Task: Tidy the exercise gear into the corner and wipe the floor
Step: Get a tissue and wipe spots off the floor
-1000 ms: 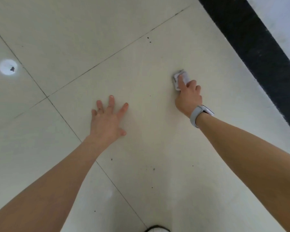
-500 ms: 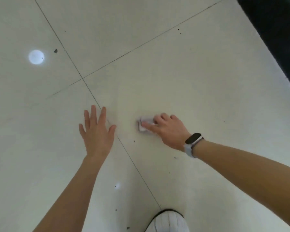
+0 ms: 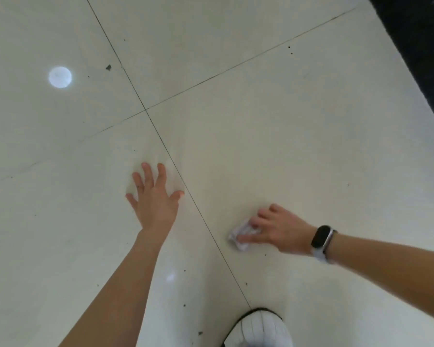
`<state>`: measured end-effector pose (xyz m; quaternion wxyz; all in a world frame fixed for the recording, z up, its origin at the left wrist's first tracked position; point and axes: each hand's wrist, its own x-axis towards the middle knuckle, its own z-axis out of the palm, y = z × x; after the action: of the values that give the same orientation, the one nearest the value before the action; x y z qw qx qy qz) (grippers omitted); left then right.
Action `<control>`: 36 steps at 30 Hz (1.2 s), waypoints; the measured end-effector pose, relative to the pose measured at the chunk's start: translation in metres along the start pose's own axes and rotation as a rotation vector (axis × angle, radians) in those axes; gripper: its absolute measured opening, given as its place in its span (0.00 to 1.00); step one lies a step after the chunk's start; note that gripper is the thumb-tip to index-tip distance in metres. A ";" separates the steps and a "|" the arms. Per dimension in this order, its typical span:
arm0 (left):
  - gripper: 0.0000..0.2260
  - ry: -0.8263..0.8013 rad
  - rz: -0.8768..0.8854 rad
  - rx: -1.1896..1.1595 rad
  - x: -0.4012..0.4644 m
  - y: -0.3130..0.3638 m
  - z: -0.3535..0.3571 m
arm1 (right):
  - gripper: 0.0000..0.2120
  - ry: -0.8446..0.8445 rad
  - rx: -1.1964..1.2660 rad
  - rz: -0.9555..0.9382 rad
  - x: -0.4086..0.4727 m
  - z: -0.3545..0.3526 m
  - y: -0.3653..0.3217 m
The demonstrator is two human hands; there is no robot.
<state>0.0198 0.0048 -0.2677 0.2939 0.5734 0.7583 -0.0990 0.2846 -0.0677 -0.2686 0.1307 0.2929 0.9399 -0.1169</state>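
- Head view, looking down: pale glossy floor tiles are filling the frame, with dark grout lines crossing above the left hand.
- A round ceiling-light reflection is glaring on the upper-left tile; small dark specks are dotting the surface.
- A black skirting band is running along the upper-right edge.
- The left hand is pressing flat on the floor, fingers straight and spread wide, just left of a grout line.
- The right hand is holding a crumpled white wipe against the tile, fingers curled over it, thumb lying along its near edge; a dark fitness band on a pale strap is circling the wrist.
- The wipe is lying on the tile right of the grout line, near the left hand but apart from it.
- A white shoe toe is being cut off by the bottom edge; most of the wipe is hiding beneath the fingers, and its material is hard to make out.
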 end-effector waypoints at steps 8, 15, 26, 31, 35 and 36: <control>0.31 0.005 -0.002 0.014 -0.017 0.039 0.004 | 0.32 -0.005 0.156 0.282 -0.047 0.014 -0.030; 0.32 -0.070 0.473 0.189 -0.050 0.113 0.047 | 0.31 -0.063 0.110 0.512 -0.124 0.027 0.008; 0.40 -0.197 0.454 0.322 -0.057 0.162 0.082 | 0.32 0.031 0.289 0.578 -0.123 0.040 -0.060; 0.40 -0.189 0.432 0.341 -0.064 0.177 0.081 | 0.33 0.007 0.258 0.803 -0.181 0.053 -0.034; 0.40 -0.205 0.407 0.300 -0.066 0.179 0.083 | 0.29 0.173 0.659 1.664 -0.192 0.045 0.040; 0.41 -0.205 0.400 0.294 -0.065 0.179 0.083 | 0.28 0.223 0.773 1.764 -0.187 0.045 0.055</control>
<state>0.2244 -0.0308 -0.2650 0.2964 0.7355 0.5737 -0.2053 0.4732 -0.1343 -0.2599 -0.0238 0.9249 0.2861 -0.2493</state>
